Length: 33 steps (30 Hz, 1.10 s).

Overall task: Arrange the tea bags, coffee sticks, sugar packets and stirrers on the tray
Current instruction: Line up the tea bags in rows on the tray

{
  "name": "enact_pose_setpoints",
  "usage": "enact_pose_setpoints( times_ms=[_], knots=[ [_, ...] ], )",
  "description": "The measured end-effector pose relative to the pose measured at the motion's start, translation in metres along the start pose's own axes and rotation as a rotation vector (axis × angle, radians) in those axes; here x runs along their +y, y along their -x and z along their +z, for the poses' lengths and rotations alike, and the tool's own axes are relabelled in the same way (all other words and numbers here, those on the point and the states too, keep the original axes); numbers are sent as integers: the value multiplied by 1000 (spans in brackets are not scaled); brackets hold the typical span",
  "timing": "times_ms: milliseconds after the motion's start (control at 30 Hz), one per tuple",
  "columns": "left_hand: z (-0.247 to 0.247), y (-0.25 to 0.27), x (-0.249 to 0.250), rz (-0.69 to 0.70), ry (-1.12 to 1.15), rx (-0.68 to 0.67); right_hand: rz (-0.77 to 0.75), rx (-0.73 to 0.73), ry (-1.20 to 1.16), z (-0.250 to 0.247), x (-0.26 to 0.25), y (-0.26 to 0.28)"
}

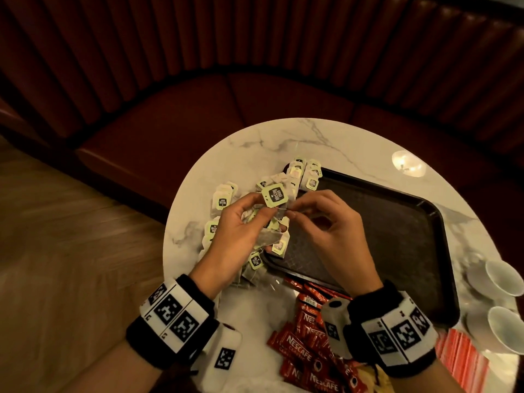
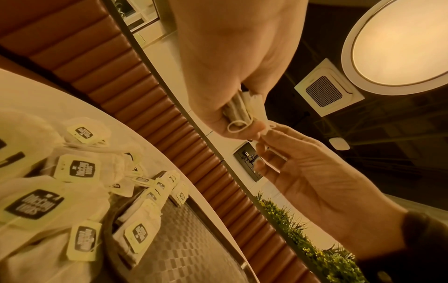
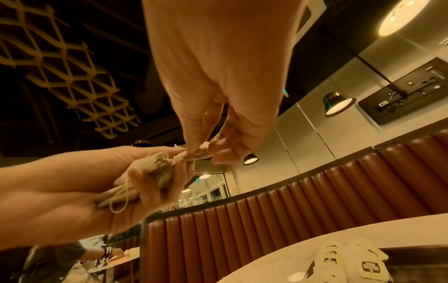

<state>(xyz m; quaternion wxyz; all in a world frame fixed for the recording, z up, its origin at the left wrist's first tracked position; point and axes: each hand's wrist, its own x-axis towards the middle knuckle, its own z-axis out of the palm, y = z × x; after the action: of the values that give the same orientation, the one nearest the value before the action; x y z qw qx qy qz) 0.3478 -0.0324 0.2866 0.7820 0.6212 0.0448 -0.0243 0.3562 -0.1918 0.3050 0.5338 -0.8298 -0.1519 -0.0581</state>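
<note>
Marble, white and veined, makes up the round table (image 1: 255, 137) in front of me, with a dark red padded booth bench (image 1: 158, 117) curving behind it. My left hand (image 1: 238, 234) is raised over the table, fingers curled round a small bunch of tea bags (image 3: 155, 172) with their strings looping out of my palm; one pale green tag (image 1: 274, 195) stands up above my thumb. My right hand (image 1: 334, 231) meets it just beside, thumb and forefinger pinching the end of one bag from that bunch, the other fingers loosely bent. Below my hands a loose heap of tea bags (image 1: 224, 202) lies on the marble by the left edge of the dark tray (image 1: 397, 228), and a few of them (image 1: 307, 173) lean over the tray's far left corner. Red coffee sticks (image 1: 306, 344) lie in a pile on the table at the tray's near side. Two white cups (image 1: 502, 279) stand at the table's right edge.
</note>
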Motion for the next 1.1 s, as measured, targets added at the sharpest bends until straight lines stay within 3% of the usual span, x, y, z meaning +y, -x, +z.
enact_pose_setpoints(
  times_ms=[233, 467, 833, 1100],
  knots=[
    [-3, -3, 4, -37, 20, 72, -149, 16, 6, -11, -1, 1],
    [1, 1, 15, -137, 147, 1, -226, -123, 95, -21, 2, 1],
    [0, 0, 19, -207, 289, -70, -351, -108, 252, -21, 6, 0],
    [3, 1, 15, -205, 183, -76, -407, -144, 381, -23, 9, -2]
  ],
)
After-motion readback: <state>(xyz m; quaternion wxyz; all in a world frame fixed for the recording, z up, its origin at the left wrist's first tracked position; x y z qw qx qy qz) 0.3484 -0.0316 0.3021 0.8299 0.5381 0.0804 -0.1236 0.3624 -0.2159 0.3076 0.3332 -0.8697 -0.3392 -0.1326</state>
